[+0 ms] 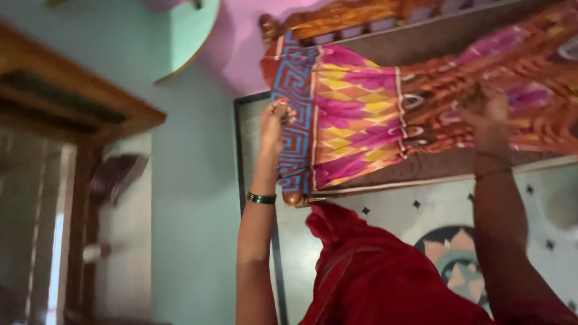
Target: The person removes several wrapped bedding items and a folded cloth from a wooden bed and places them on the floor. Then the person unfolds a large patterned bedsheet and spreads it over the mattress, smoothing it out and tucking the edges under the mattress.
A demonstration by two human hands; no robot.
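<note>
A long patterned cloth (pixel 355 114) in pink, yellow, orange and blue lies spread across a wooden bed. My left hand (pixel 274 123) grips its blue-bordered end near the carved wooden bed frame (pixel 337 18). My right hand (pixel 487 117) is blurred and presses on or holds the orange and pink part further right. A green bangle sits on my left wrist. A red garment (pixel 373 271) covers my body in the foreground.
A wooden door frame or cabinet (pixel 78 102) stands at the left by a pale green wall (pixel 192 198). A tiled floor (pixel 445 216) with a round flower pattern shows beyond the bed. A pink wall is at the top.
</note>
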